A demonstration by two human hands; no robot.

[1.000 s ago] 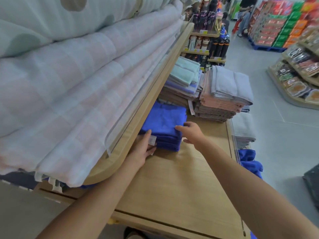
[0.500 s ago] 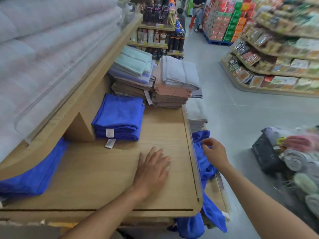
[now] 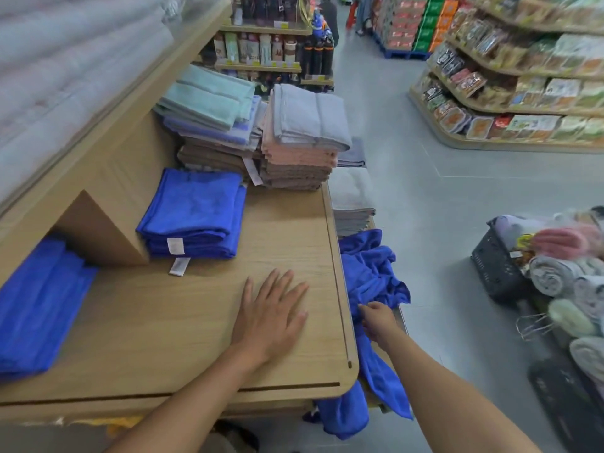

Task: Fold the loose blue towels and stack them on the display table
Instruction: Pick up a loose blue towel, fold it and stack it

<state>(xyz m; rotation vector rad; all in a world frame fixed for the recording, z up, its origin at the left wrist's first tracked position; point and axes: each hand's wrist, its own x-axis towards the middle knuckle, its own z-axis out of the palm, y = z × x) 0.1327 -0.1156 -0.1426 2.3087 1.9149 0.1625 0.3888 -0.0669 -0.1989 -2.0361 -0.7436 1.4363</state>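
Observation:
A stack of folded blue towels (image 3: 196, 214) sits on the wooden display table (image 3: 163, 322), toward its back. More blue towel (image 3: 36, 305) lies at the table's left under the upper shelf. Loose blue towels (image 3: 372, 276) are heaped on a lower ledge off the table's right edge, with some hanging down past the front corner. My left hand (image 3: 271, 318) rests flat on the tabletop, fingers spread. My right hand (image 3: 377, 320) is down in the loose heap, fingers curled into the blue cloth.
Stacks of mint, lilac, brown, pink and grey towels (image 3: 294, 142) fill the table's far end. A slanted wooden shelf (image 3: 108, 125) with bedding overhangs the left. A dark basket (image 3: 500, 269) and rolled towels (image 3: 562, 276) stand on the grey floor at right; snack shelves (image 3: 510, 93) beyond.
My view swung right from the folded stack. My left hand left the stack and now lies flat on the table. My right hand dropped off the table edge and moved nearer along the loose heap.

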